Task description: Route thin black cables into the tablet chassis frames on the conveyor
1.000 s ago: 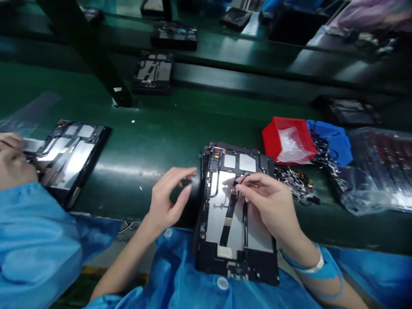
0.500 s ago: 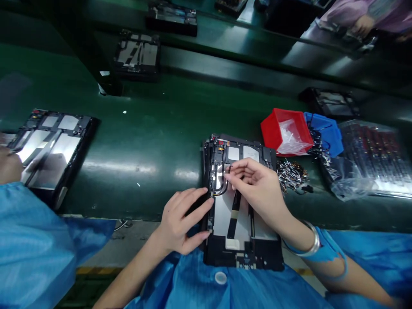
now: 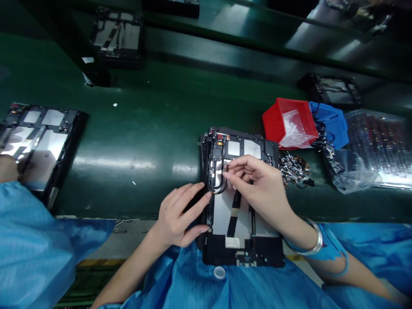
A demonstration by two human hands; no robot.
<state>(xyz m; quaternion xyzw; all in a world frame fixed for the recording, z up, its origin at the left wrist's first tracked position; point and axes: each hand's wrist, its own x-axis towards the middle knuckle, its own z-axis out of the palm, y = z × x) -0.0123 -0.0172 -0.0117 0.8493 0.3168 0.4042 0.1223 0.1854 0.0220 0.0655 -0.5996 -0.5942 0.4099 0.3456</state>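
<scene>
In front of me, a black and silver device panel (image 3: 242, 219) lies on top of a stack at the bench's near edge. My left hand (image 3: 180, 214) rests with fingers spread against the panel's left edge, its fingertips touching the frame. Over the panel's upper middle, my right hand (image 3: 257, 182) pinches the end of a thin black cable (image 3: 221, 185) between thumb and forefinger. That cable curves down and round to the panel's left side. A black ribbon (image 3: 234, 216) with a tan band runs along the silver area below the right hand.
Right of the stack are a red bin (image 3: 273, 124) with clear bags, a blue bin (image 3: 336, 128), a pile of small metal parts (image 3: 293, 168) and clear trays (image 3: 380, 146). Another person's blue sleeve (image 3: 28, 240) and hand are at left beside a second panel (image 3: 41, 150).
The view has shifted slightly, so the far panels and the left panel sit further left. My hands keep nearly the same pose on the panel, with the right still pinching the cable.
</scene>
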